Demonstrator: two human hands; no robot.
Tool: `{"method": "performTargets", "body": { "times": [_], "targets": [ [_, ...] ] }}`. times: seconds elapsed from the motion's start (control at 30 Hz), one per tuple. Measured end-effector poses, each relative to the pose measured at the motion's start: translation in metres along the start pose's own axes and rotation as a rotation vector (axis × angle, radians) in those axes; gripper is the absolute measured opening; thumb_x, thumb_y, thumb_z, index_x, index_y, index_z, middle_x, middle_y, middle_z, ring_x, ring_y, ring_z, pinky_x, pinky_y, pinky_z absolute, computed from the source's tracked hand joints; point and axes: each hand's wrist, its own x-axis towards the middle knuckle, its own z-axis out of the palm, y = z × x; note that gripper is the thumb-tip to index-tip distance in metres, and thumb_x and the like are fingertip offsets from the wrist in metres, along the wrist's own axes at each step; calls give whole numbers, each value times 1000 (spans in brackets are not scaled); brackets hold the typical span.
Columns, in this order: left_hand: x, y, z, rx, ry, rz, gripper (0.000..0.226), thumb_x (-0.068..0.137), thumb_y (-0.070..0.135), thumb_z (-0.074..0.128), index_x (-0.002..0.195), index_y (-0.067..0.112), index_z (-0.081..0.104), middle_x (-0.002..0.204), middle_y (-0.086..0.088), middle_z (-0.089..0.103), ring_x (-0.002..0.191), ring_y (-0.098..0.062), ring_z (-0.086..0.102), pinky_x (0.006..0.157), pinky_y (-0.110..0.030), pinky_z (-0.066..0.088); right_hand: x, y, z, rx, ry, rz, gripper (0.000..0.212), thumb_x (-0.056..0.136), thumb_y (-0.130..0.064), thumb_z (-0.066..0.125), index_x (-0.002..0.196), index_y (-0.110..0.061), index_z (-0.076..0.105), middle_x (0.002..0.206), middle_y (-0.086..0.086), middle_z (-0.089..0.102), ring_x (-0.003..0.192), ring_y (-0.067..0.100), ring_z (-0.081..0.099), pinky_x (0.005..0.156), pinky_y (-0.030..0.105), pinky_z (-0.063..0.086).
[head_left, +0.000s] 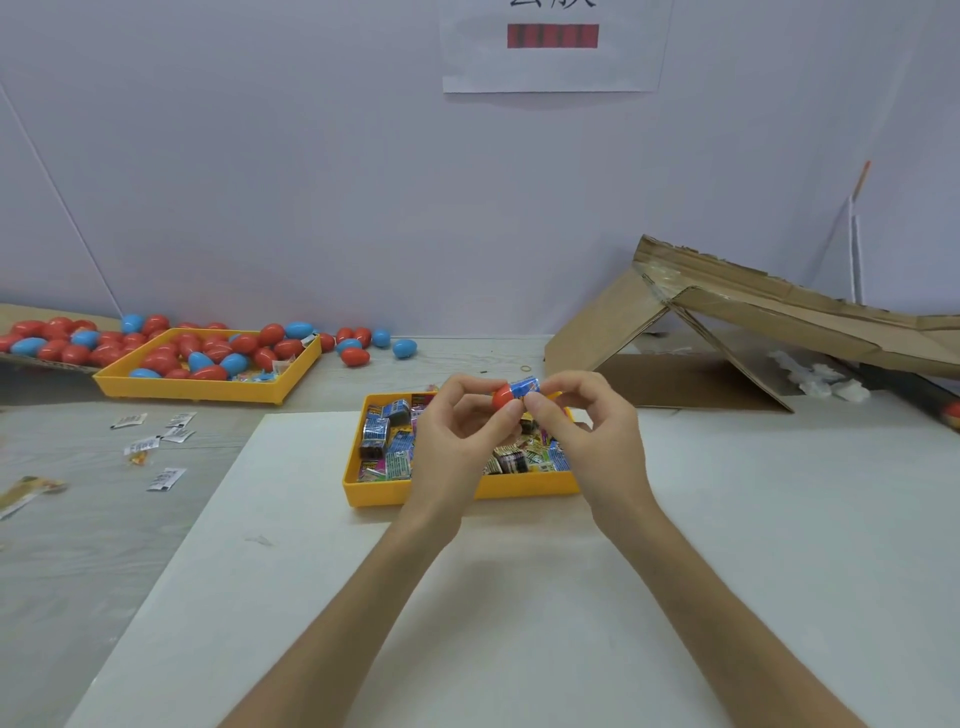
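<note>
Both of my hands are meeting just above the far edge of the near yellow tray (457, 496). My left hand (457, 447) is gripping a red egg half (502, 398) between its curled fingers and thumb. My right hand (587, 436) is pinching a blue packet (525, 388) with thumb and forefinger, and the packet is touching the red egg half at its open end; I cannot tell how far in it is sitting.

Below my hands, the near yellow tray is holding a jumble of wrapped packets (395, 447) and is resting on a white sheet (519, 597) that is covering the near part of the worktop (78, 519). Small sachets (156, 441) are lying scattered on the bare worktop to the left. Farther left, a second yellow tray (208, 389) is carrying red and blue eggs (208, 358), with loose eggs (358, 348) lying beside it along the wall. On the far right, a torn cardboard box (727, 332) is lying flattened and propped open.
</note>
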Motion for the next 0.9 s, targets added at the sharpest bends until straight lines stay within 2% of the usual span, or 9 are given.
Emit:
{"method": "performTargets", "body": {
  "times": [0.07,0.17,0.37,0.57,0.9],
  "targets": [
    [0,-1,0,36,3,27,16,89,11,75,102,14,66,92,-5,76,88,-22,74,77,-29,60,1,1,0,21,0,33,15,89,-17,76,85,-30,70,100,0,67,85,10,63,76,33,53],
    [0,-2,-1,86,20,56,18,88,14,77,102,17,66,93,-2,76,88,-20,74,77,-29,60,2,1,-1,33,-2,63,18,89,-20,75,80,-36,73,93,-4,69,81,7,61,72,23,49],
    [1,-3,-2,138,47,71,21,85,17,79,102,20,67,93,0,76,89,-19,74,83,-38,62,3,3,0,43,-34,114,8,91,-21,72,87,-27,73,87,-8,68,80,11,59,75,24,48],
    [2,-1,-6,128,0,43,25,89,8,75,110,20,70,98,-5,76,94,-26,74,92,-47,59,5,3,-2,105,-10,155,5,92,-21,71,93,-19,75,79,-10,70,68,0,59,62,13,48],
    [2,-1,-5,143,8,60,25,90,6,73,111,19,69,96,-8,76,92,-27,74,90,-50,59,3,5,-1,-31,17,64,5,93,-28,69,88,-29,71,87,-19,66,79,3,60,75,25,50]
  ]
}}
